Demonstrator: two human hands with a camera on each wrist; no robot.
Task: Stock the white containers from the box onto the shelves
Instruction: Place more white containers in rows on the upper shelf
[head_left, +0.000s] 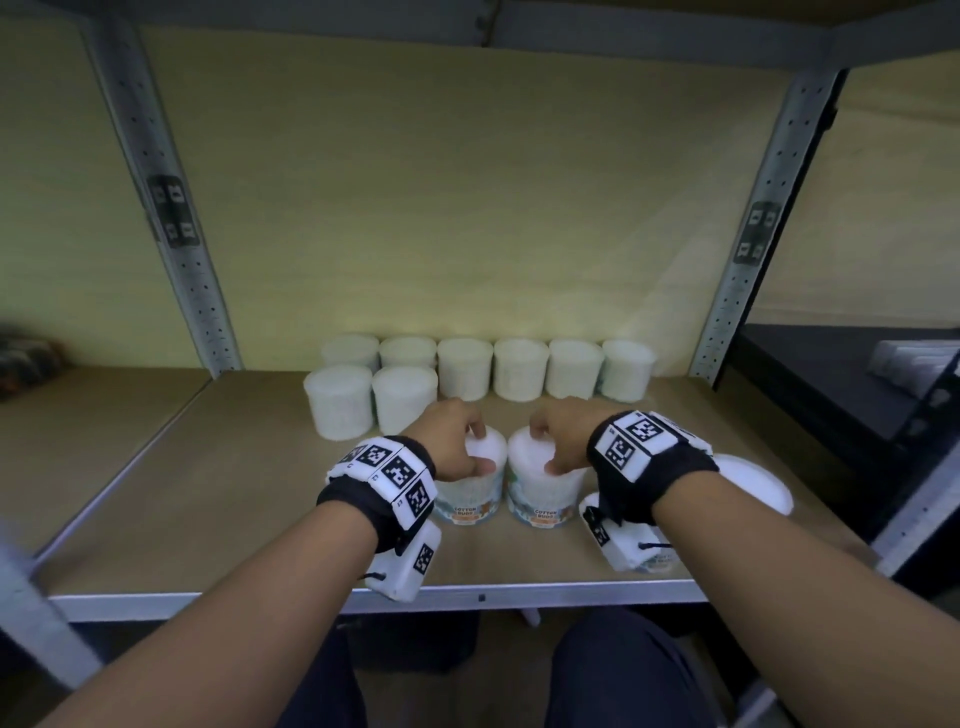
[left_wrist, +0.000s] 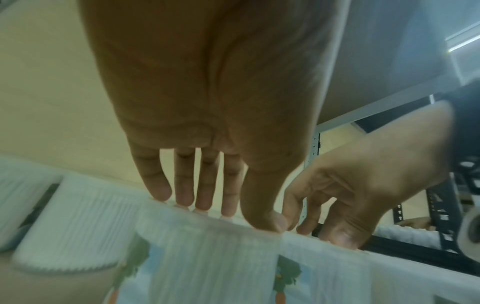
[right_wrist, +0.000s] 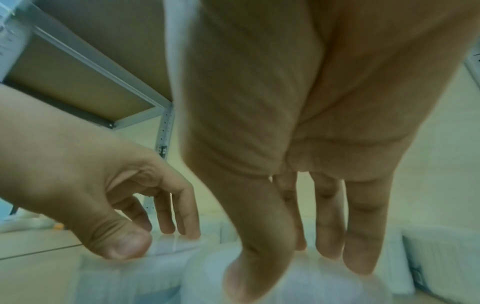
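Two white cotton-bud containers stand side by side near the front of the shelf board (head_left: 182, 493). My left hand (head_left: 480, 448) grips the lid of the left container (head_left: 467, 499) from above, thumb on the near side and fingers on the far side. In the same way my right hand (head_left: 545, 448) grips the right container (head_left: 545, 501). The left wrist view shows my left hand (left_wrist: 226, 214) with fingertips on the container's rim (left_wrist: 207, 257). My right hand (right_wrist: 293, 267) spans its container's lid (right_wrist: 311, 288) in the right wrist view. The box is not in view.
Several white containers (head_left: 467, 369) stand in two rows at the back of the shelf. Another container (head_left: 654, 558) sits under my right wrist, and a round white lid-like piece (head_left: 753, 483) lies further right. Metal uprights (head_left: 171, 234) (head_left: 753, 234) flank the bay.
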